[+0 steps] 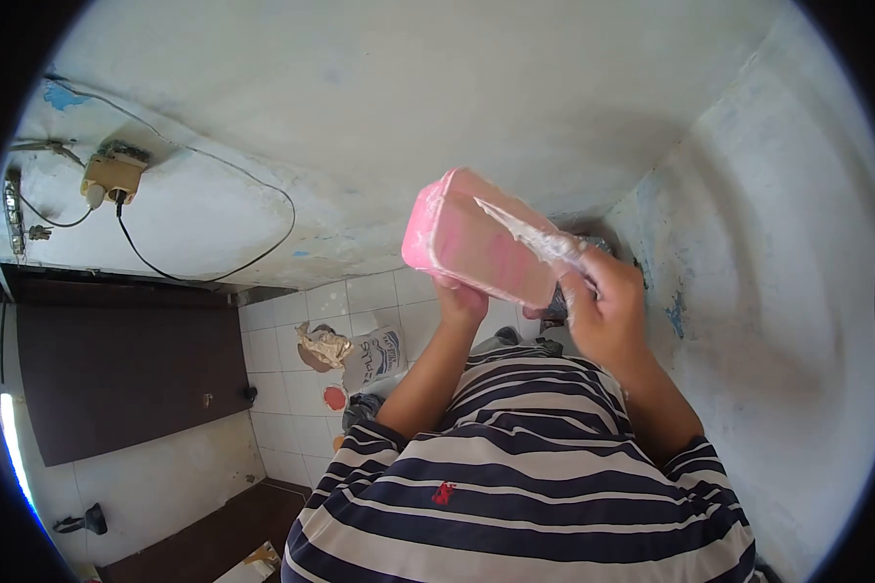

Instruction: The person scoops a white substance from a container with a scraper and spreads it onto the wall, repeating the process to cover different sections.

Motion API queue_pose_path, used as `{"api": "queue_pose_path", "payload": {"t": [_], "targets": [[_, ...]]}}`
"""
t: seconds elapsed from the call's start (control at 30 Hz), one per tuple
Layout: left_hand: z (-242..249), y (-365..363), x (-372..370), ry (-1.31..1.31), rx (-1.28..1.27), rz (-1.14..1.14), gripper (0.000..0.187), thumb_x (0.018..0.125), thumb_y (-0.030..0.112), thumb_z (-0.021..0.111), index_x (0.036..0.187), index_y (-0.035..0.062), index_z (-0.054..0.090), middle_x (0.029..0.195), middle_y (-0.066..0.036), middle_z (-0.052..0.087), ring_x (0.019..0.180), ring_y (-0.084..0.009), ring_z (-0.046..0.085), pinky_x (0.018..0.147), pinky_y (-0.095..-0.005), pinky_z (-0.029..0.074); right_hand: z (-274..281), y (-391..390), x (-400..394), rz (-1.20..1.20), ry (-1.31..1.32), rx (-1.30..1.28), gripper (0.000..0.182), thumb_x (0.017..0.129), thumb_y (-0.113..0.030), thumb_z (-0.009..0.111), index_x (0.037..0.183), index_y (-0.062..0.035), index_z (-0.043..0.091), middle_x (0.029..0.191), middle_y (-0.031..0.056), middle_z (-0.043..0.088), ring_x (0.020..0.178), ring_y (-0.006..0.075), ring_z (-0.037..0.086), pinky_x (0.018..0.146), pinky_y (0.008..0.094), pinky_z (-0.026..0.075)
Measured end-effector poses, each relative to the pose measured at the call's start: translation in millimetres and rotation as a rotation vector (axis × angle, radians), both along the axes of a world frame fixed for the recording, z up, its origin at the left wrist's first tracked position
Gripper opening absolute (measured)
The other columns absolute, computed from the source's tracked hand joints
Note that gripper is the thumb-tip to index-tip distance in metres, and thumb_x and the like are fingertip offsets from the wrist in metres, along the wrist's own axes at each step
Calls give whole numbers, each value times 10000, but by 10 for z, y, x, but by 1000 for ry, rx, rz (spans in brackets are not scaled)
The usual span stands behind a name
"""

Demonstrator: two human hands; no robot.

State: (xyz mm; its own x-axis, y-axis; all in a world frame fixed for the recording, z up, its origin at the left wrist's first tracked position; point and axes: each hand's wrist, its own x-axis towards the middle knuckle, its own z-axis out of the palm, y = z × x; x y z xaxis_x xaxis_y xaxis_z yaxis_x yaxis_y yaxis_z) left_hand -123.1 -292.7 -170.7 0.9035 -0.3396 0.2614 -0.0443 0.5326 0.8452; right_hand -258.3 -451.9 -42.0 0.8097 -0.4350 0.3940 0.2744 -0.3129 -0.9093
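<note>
My left hand (463, 299) grips a pink plastic tub (421, 228) from below, its fingers mostly hidden under it. The tub is tilted toward me, and pale paste with pink streaks showing through coats its inside. Closed around the handle end of a putty knife (515, 225) is my right hand (608, 303). White paste covers the knife, whose narrow end points up and left across the tub's opening.
Ahead stands a pale, patchy wall (437, 87); another wall (768, 291) is close on my right. A socket box (115, 177) with hanging cables is at left, above a dark brown panel (126, 369). A printed sack (374, 357) and a red-topped round thing (334, 397) are on the tiled floor.
</note>
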Motion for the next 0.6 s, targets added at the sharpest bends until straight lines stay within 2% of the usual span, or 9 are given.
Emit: {"api": "queue_pose_path", "payload": {"t": [0.03, 0.1, 0.13, 0.23, 0.3, 0.33, 0.4, 0.47, 0.6], "targets": [[18, 84, 4, 3, -2, -3, 1007, 852, 811, 586, 1538, 110, 358, 1475, -89, 505, 1350, -274, 527, 1111, -464, 466, 76, 160, -2, -3, 3, -2, 236, 912, 34, 638, 1141, 54, 689, 931, 203, 734, 758, 333, 740, 691, 374, 579], [-15, 101, 68, -93, 24, 96, 986, 857, 779, 619, 1500, 67, 391, 1411, -109, 549, 1298, -271, 574, 1071, -452, 502, 110, 309, 56, 7, -76, -120, 307, 872, 65, 643, 1173, 33, 698, 1120, 234, 722, 1013, 424, 702, 853, 405, 566], [-10, 121, 81, -90, 21, 98, 986, 857, 779, 619, 1500, 67, 391, 1411, -109, 549, 1298, -271, 574, 1071, -452, 502, 104, 376, 80, 36, -58, -137, 327, 864, 82, 644, 1181, 29, 698, 1177, 226, 708, 1059, 400, 698, 881, 408, 563], [174, 200, 79, -56, -21, 174, 940, 868, 737, 646, 1442, 24, 430, 1367, -120, 562, 1251, -257, 601, 1012, -432, 539, 263, 574, 92, 92, -113, -258, 342, 864, 93, 634, 1195, 28, 694, 1173, 229, 711, 1044, 405, 701, 883, 410, 566], [263, 215, 71, 62, 95, 120, 1205, 694, 795, 778, 1490, 11, 327, 1360, -121, 518, 1262, -254, 557, 1050, -435, 485, 254, 596, 105, 111, -118, -219, 356, 862, 100, 629, 1205, 28, 690, 1179, 232, 712, 1032, 403, 706, 868, 405, 573], [235, 208, 93, 62, 95, 120, 1205, 694, 795, 778, 1490, 11, 327, 1360, -121, 518, 1262, -254, 557, 1050, -435, 485, 243, 589, 88, 128, -77, -180, 361, 859, 106, 627, 1206, 29, 689, 1181, 230, 714, 1023, 398, 711, 852, 395, 576], [120, 173, 148, -173, 66, 268, 884, 867, 653, 709, 1411, 19, 421, 1303, -113, 571, 1166, -222, 623, 944, -402, 561, 226, 567, 44, 143, -34, -143, 367, 855, 112, 624, 1207, 30, 688, 1183, 229, 716, 1015, 393, 716, 836, 384, 580], [32, 180, 163, -160, 64, 261, 891, 850, 628, 736, 1419, 23, 412, 1307, -114, 565, 1182, -231, 615, 963, -413, 553, 217, 530, -7, 178, -32, -116, 429, 884, 156, 569, 1278, 25, 675, 1169, 211, 730, 913, 208, 763, 736, 289, 575], [266, 160, 143, -91, -43, 278, 905, 788, 533, 811, 1423, 31, 406, 1328, -109, 542, 1232, -266, 586, 1019, -446, 530, 219, 638, -63, 131, -52, -107, 428, 900, 161, 555, 1292, 28, 664, 1174, 206, 732, 883, 201, 758, 738, 282, 579]]}}
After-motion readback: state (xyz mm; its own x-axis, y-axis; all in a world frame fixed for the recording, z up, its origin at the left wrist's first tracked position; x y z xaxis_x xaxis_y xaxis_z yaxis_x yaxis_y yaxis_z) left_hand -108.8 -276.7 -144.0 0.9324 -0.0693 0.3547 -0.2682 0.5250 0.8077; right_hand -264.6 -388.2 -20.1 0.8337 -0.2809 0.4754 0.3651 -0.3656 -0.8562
